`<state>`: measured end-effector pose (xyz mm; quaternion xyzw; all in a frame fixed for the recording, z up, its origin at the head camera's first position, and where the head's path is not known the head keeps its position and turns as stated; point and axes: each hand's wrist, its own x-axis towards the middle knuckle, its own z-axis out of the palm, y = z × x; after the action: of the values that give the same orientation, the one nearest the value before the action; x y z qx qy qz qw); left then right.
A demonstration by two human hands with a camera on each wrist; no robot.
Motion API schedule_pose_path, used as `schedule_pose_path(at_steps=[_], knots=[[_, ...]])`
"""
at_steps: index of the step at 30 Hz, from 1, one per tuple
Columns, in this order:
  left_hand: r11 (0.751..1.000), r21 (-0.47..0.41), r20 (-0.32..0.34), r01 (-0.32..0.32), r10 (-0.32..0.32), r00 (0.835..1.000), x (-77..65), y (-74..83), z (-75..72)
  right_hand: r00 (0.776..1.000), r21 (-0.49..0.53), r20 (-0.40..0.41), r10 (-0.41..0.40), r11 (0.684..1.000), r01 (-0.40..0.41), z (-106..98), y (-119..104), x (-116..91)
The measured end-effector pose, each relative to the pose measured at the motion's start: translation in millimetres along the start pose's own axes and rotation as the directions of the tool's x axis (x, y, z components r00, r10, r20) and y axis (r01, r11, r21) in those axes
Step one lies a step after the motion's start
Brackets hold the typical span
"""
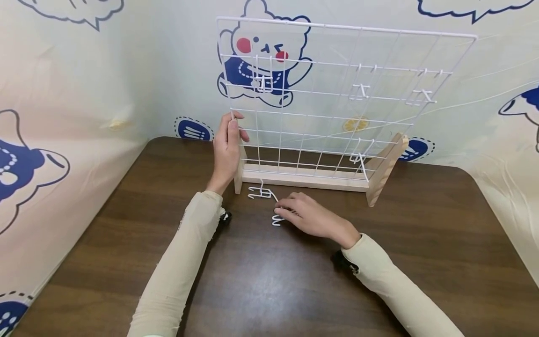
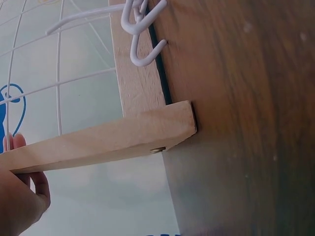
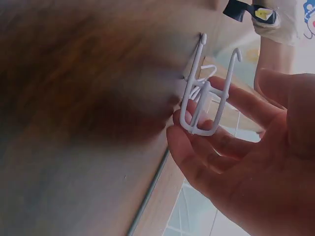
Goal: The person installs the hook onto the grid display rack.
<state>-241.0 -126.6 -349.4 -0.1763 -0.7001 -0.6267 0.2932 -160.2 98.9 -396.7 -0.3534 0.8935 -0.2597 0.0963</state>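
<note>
My left hand [image 1: 227, 147] grips the left side of a white wire grid rack [image 1: 294, 89], with fingers and thumb wrapped about its edge. In the left wrist view the hand is at the rack's wooden upright [image 2: 108, 142]. Low over the table, in front of the rack, my right hand [image 1: 311, 215] has its fingers curled round a white wire hook [image 3: 194, 108]. Part of that hook is hidden under the hand in the head view. Just left of it lies a second white hook [image 1: 263, 193] on the table.
White hooks hang on the grid: one at upper left [image 1: 263, 84], one at upper middle [image 1: 360, 89], one at upper right [image 1: 423, 93] and one at lower right [image 1: 360, 157]. The rack's wooden base bar [image 1: 307, 180] stands on the brown table [image 1: 261, 290], near a patterned wall covering [image 1: 168, 61].
</note>
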Motion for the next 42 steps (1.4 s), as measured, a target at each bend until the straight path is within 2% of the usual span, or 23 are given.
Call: schedule_pose_path(at_steps=[12, 24, 32, 35, 42], knots=[[1.0, 0.01, -0.007, 0.011, -0.011, 1.0, 1.6, -2.2, -5.9, 0.998, 0.043, 0.031, -0.052, 0.998, 0.05, -6, 9, 4], [1.0, 0.019, 0.003, -0.016, 0.015, 1.0, 1.1, -2.7, -0.4, 0.998, 0.114, 0.033, 0.055, 0.992, -0.058, -6, 15, -1], [0.999, 0.026, 0.003, -0.037, 0.037, 0.999, 3.6, -2.6, 0.7, 0.997, 0.053, 0.048, 0.067, 0.996, -0.069, -11, 15, -2], [0.999, 0.027, 0.005, -0.037, 0.037, 0.999, 3.5, -3.1, 0.2, 0.998, 0.056, 0.033, 0.059, 0.997, -0.061, -15, 16, -3], [0.999, 0.025, 0.013, -0.038, 0.037, 0.999, 2.8, -3.0, -0.9, 0.996, 0.133, -0.052, 0.069, 0.989, -0.062, -30, 12, -7]])
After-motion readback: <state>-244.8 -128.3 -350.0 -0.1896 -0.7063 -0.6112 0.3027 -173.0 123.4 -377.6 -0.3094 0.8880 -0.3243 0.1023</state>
